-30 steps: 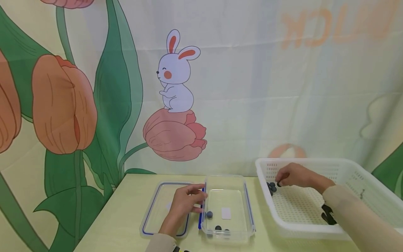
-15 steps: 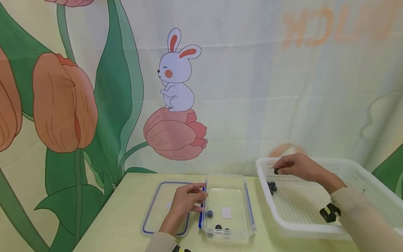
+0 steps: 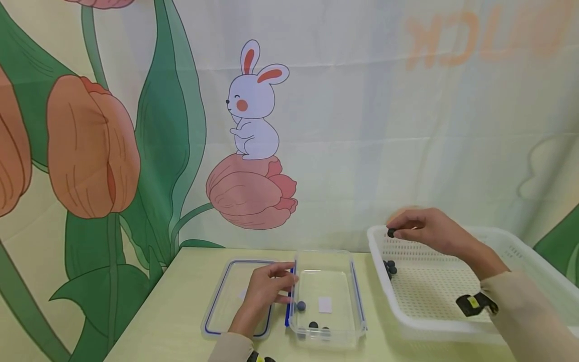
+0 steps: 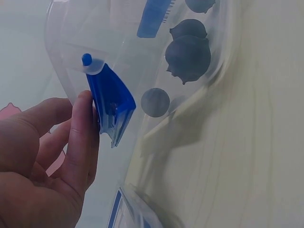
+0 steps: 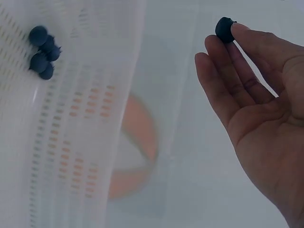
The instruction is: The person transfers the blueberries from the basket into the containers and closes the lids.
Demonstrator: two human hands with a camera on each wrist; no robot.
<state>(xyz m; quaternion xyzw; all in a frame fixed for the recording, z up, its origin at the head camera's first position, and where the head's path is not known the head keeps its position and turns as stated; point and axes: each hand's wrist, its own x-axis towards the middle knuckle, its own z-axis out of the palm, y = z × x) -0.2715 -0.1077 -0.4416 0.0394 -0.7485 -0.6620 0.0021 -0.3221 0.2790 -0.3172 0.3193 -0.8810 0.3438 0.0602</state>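
Note:
My right hand pinches a blueberry between thumb and fingertips, raised near the back left rim of the white plastic basket. Several more blueberries lie clustered at the basket's left wall. At the left side of a clear food storage container, my left hand grips the wall beside a blue clip. Inside that container, a few blueberries lie toward its near end, and a small white square shows at its bottom.
A clear lid with a blue seal lies left of the container, partly under my left forearm. The pale yellow table ends at a hanging cloth printed with a rabbit and tulips. The basket's raised walls stand to the right.
My right hand has risen from the basket's floor to rim height, moving slightly left with the pinched blueberry. The left hand and the container have stayed in place.

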